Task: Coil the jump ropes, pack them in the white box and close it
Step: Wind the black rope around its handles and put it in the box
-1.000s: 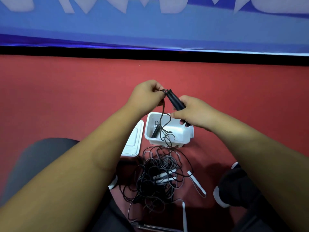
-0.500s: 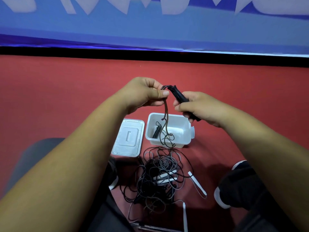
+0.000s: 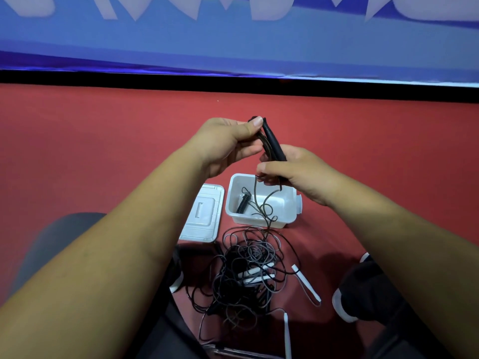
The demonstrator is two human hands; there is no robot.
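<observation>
Left hand (image 3: 228, 141) raised, thumb and fingers pinching a bend of black cord (image 3: 255, 193) at the top end of a black handle (image 3: 272, 143). Right hand (image 3: 298, 172) just below and to the right, curled round the lower part of the same handle, thumb tip on the cord. Hands nearly touching. Handle tilted, top end toward left hand.

Cord hanging from under right hand, down through white box (image 3: 259, 221) and over its near rim into tangle of ropes (image 3: 246, 275) on red floor (image 3: 103, 151).

White box directly below right hand, open, upright. One small coiled black piece (image 3: 243, 203) inside, at its left side, below the gap between hands.

White lid (image 3: 202, 213) flat on floor just left of box, below left wrist; touching box or not, cannot tell.

Tangle nearer the body than both hands, between the forearms: dark and grey cords mixed, white handles (image 3: 305, 282) in and around it.

Dark shoe (image 3: 363, 288) with white sole beside right forearm.
</observation>
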